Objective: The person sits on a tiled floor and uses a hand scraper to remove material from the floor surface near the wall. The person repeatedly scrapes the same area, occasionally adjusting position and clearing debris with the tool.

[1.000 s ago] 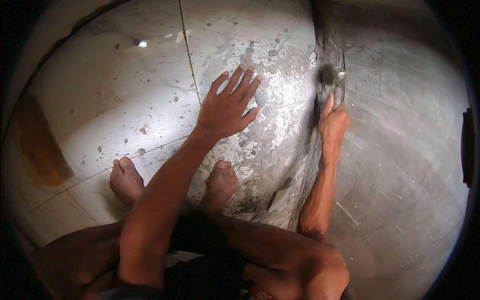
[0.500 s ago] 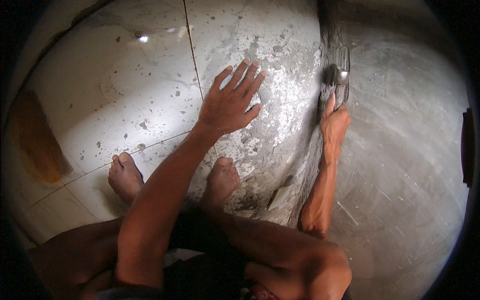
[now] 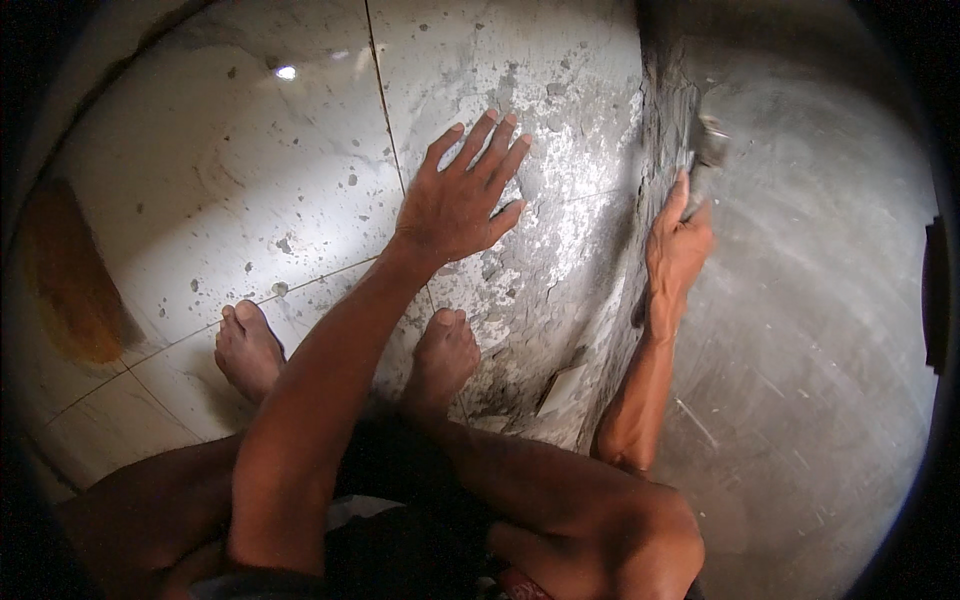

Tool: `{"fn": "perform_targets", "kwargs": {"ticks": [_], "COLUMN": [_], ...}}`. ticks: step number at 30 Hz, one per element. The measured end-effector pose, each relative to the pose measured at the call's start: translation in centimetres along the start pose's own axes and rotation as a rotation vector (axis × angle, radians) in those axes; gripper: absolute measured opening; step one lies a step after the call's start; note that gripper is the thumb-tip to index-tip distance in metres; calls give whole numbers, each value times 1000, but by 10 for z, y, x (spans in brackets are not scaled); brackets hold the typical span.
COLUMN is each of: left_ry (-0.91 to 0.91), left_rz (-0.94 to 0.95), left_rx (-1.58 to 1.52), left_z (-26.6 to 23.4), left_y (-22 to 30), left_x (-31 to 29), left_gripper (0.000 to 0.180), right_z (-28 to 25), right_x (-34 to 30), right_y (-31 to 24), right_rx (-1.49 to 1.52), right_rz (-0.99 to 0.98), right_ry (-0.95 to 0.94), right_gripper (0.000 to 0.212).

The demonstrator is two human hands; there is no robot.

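Observation:
My left hand (image 3: 462, 195) is spread palm down over the white tiled floor (image 3: 250, 150), its fingers apart and nothing in it. Whether the palm presses on the tile is hard to tell. My right hand (image 3: 680, 240) grips a trowel (image 3: 710, 145), whose metal part is smeared by motion and whose handle is mostly hidden by my fingers. The trowel is against or close to the grey plastered wall (image 3: 800, 280) on the right. A rough strip of dark mortar (image 3: 665, 110) runs along the foot of that wall.
Splashes of grey mortar (image 3: 500, 260) cover the floor near the wall. A small flat tile piece (image 3: 562, 390) lies by the wall base. My bare feet (image 3: 440, 355) rest on the tiles. A brown stain or patch (image 3: 75, 280) shows at the left.
My right hand has moved slightly right, taking the trowel from the mortar strip toward the wall face. My left hand has stayed nearly in place.

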State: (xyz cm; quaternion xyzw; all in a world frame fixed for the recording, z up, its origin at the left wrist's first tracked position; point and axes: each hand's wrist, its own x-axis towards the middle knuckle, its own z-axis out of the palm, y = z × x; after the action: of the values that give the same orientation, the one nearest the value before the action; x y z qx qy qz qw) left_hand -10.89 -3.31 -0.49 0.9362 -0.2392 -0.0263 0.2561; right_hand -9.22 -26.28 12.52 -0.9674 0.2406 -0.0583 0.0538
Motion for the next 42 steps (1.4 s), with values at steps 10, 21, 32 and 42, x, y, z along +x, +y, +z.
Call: {"fn": "perform_targets", "kwargs": {"ticks": [10,21,32,42], "left_ry": [-7,-34,6,-121], "left_rz": [3,5,20,-3], "left_rx": [-27,-21,27,50], "left_z": [2,-2,-2,-5], "left_y": [4,4,4,5], "left_x": [3,6,5,4], "left_gripper": [75,73,70,73], "right_z": [-4,-1,10,3], "right_x": [7,15,7,3], "right_y": [9,18,39,28], "right_rx": [-44,-69,-169,-101], "right_rz": [60,93,-12,53], "right_ry": [-89,-129,-84,-111], "right_gripper": [46,54,58,50]}}
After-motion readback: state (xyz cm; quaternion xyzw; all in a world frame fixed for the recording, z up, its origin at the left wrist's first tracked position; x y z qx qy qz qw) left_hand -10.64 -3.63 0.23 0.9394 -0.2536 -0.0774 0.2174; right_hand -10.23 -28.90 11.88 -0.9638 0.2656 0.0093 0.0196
